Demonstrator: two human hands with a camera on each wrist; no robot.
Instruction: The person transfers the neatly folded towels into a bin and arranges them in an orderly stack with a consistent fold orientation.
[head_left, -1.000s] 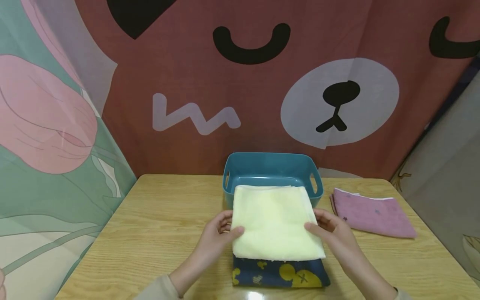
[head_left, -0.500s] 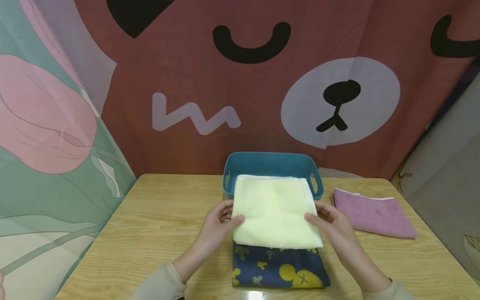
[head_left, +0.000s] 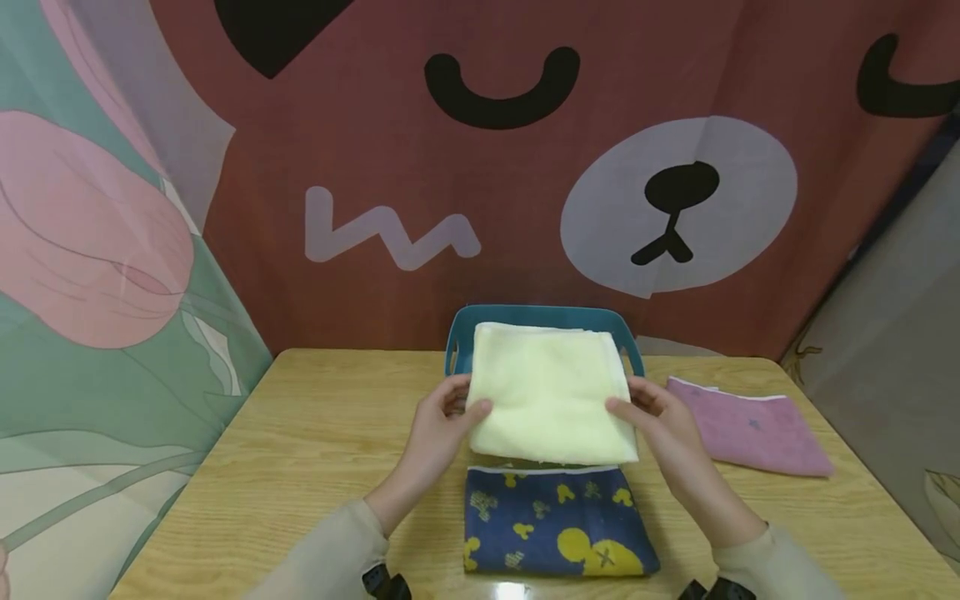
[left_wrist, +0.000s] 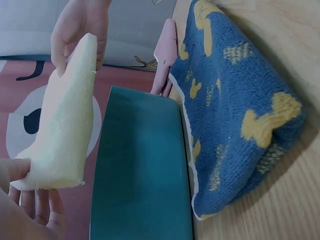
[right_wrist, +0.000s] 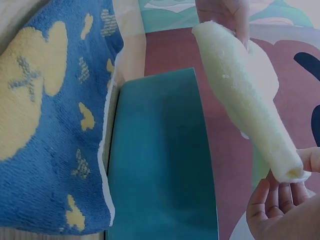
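A folded pale yellow towel (head_left: 551, 396) hangs in the air between my two hands, overlapping the teal basket in the head view. My left hand (head_left: 442, 423) pinches its left edge, thumb on top and fingers underneath. On the opposite edge, my right hand (head_left: 665, 421) grips it the same way. Both wrist views show the towel (left_wrist: 67, 120) raised above the rim of the basket (right_wrist: 160, 155). Nearer me, a folded navy towel (head_left: 555, 521) with yellow mouse-head shapes lies flat on the table, its white edge towards the basket.
The teal basket (head_left: 540, 314) with side handle holes stands at the table's back edge. Right of it lies a folded pink towel (head_left: 757, 429) on the wooden table (head_left: 315, 433). A printed bear curtain (head_left: 375, 167) hangs directly behind.
Both hands have carried the yellow towel away from me, off the navy towel and over the basket. More of the navy towel now shows. The pink towel and basket have stayed put.
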